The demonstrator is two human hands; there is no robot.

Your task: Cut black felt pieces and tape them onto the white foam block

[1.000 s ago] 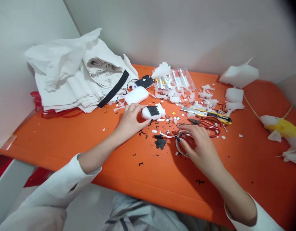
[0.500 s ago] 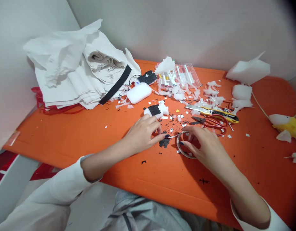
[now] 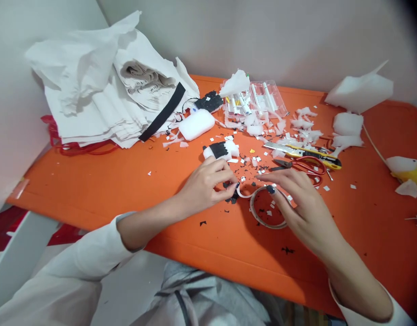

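A ring-shaped roll of tape lies on the orange table, a loose strip of it curling out to the left. My left hand pinches the end of that strip between thumb and fingertips. Above the roll my right hand is spread, thumb and fingers apart, with nothing visible between them. Dark scraps are partly hidden behind my left fingertips. Just beyond that hand sits a small white foam piece with a black patch.
Red-handled scissors and a yellow utility knife lie right of centre. Behind them stands a clear box of markers. White cloth or paper is piled back left with a black strip. A yellow-and-white figure lies far right.
My right hand has opened and lifted off the tape roll. The strip held in my left hand has gone from nearly straight to a slack curl. The view has shifted slightly.
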